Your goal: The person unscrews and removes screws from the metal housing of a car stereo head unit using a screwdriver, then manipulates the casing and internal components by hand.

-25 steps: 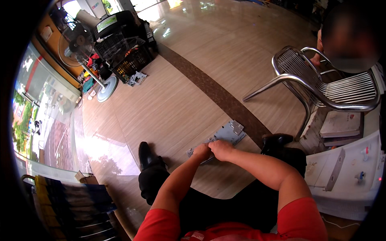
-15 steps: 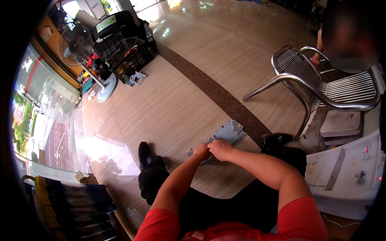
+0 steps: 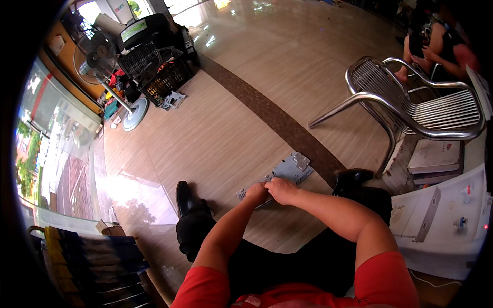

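A long, flat, grey metal panel (image 3: 291, 169) with raised parts and slots extends out from under my hands, between my feet. My left hand (image 3: 257, 193) and my right hand (image 3: 281, 191) meet over its nearer left part. The fingers of both are curled in and pressed together, fingertip to fingertip. Whatever they pinch is too small or too covered to make out. Beneath the hands a dark lower edge of the panel shows. Whether the panel rests on the floor or is partly lifted, I cannot tell.
My black shoes (image 3: 186, 199) stand either side. At right are a metal chair (image 3: 395, 102), stacked books (image 3: 436, 156) and a white plastic container (image 3: 441, 220). A standing fan (image 3: 136, 114) and black crates (image 3: 167, 77) occupy the far left. Another person (image 3: 436, 46) sits beyond the chair.
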The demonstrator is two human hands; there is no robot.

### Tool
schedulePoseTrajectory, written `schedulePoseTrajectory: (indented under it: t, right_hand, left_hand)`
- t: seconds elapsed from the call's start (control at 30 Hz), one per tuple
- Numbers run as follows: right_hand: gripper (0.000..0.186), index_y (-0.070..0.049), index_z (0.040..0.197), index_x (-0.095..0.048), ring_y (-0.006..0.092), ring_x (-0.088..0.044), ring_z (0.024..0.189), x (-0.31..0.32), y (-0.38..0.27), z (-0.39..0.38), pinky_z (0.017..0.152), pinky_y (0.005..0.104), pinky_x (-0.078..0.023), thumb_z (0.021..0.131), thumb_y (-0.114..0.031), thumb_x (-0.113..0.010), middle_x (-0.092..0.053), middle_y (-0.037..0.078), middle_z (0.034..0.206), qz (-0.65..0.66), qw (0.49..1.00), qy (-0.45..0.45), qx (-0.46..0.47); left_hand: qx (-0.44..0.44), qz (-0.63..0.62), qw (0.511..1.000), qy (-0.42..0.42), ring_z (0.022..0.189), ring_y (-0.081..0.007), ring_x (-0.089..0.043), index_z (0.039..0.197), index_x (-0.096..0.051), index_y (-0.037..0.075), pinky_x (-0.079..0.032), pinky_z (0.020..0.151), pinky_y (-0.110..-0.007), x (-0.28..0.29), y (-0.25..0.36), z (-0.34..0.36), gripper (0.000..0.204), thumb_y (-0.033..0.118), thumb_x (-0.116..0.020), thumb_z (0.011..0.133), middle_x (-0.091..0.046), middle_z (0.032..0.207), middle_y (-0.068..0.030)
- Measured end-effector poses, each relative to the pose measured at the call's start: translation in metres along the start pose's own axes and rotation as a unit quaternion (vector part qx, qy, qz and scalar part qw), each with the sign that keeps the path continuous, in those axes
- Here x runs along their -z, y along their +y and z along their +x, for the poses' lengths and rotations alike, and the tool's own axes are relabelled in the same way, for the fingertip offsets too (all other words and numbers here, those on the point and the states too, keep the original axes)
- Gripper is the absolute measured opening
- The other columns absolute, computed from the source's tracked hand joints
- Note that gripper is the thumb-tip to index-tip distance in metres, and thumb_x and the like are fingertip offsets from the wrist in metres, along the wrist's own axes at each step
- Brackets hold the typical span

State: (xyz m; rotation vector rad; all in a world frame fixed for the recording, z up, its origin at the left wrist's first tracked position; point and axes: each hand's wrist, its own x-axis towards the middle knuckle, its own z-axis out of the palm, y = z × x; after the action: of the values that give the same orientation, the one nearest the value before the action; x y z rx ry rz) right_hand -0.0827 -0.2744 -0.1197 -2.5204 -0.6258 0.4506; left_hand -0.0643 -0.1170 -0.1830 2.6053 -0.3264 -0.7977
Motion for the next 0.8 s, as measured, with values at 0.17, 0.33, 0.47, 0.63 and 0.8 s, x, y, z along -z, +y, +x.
schedulePoseTrajectory:
  t: [0.17, 0.33, 0.47, 0.63, 0.8]
  right_hand:
    - [0.014, -0.008, 0.096, -0.064, 0.0385, -0.062, 0.096, -0.003, 0.008, 0.0, 0.082, 0.0474, -0.051, 0.093, -0.017, -0.054, -0.063, 0.019, 0.099, -0.017, 1.0, 0.01, 0.002]
    - [0.023, -0.005, 0.099, -0.067, 0.0371, -0.064, 0.105, 0.005, -0.007, 0.001, 0.086, 0.0462, -0.053, 0.093, -0.015, -0.047, -0.065, 0.02, 0.108, -0.051, 0.998, -0.026, -0.007]
    - [0.024, -0.005, 0.096, -0.068, 0.0369, -0.065, 0.103, 0.008, -0.005, -0.002, 0.086, 0.0461, -0.053, 0.093, -0.016, -0.047, -0.065, 0.02, 0.108, -0.045, 0.998, -0.036, 0.002]
    - [0.016, -0.01, 0.095, -0.066, 0.0376, -0.063, 0.091, -0.002, 0.002, -0.004, 0.082, 0.0469, -0.052, 0.094, -0.021, -0.054, -0.063, 0.017, 0.094, -0.033, 0.998, 0.017, 0.054]
    - [0.02, -0.008, 0.095, -0.066, 0.0389, -0.064, 0.093, -0.004, 0.005, 0.0, 0.082, 0.0473, -0.051, 0.094, -0.025, -0.056, -0.066, 0.02, 0.094, 0.009, 1.0, 0.001, 0.025]
  left_hand:
    - [-0.013, -0.001, 1.0, 0.0, 0.111, -0.0354, -0.063, 0.119, -0.063, 0.015, -0.051, 0.09, -0.047, -0.005, 0.002, 0.008, 0.031, 0.026, -0.056, 0.091, -0.067, 0.117, -0.0161]
    - [-0.026, 0.009, 0.999, 0.017, 0.11, -0.0363, -0.063, 0.116, -0.062, 0.013, -0.052, 0.089, -0.048, -0.022, -0.025, 0.019, 0.029, 0.022, -0.058, 0.09, -0.067, 0.115, -0.0167]
    - [-0.035, -0.001, 0.999, 0.017, 0.109, -0.0363, -0.063, 0.115, -0.061, 0.012, -0.052, 0.088, -0.048, -0.02, -0.019, 0.018, 0.028, 0.019, -0.059, 0.088, -0.068, 0.113, -0.0169]
    - [-0.034, -0.01, 0.999, 0.015, 0.108, -0.0362, -0.063, 0.116, -0.061, 0.013, -0.052, 0.088, -0.047, -0.016, -0.017, 0.014, 0.029, 0.02, -0.06, 0.087, -0.068, 0.113, -0.0168]
    - [-0.046, -0.008, 0.999, 0.015, 0.108, -0.0361, -0.063, 0.117, -0.061, 0.014, -0.052, 0.088, -0.047, -0.015, -0.014, 0.014, 0.031, 0.021, -0.062, 0.086, -0.068, 0.114, -0.0159]
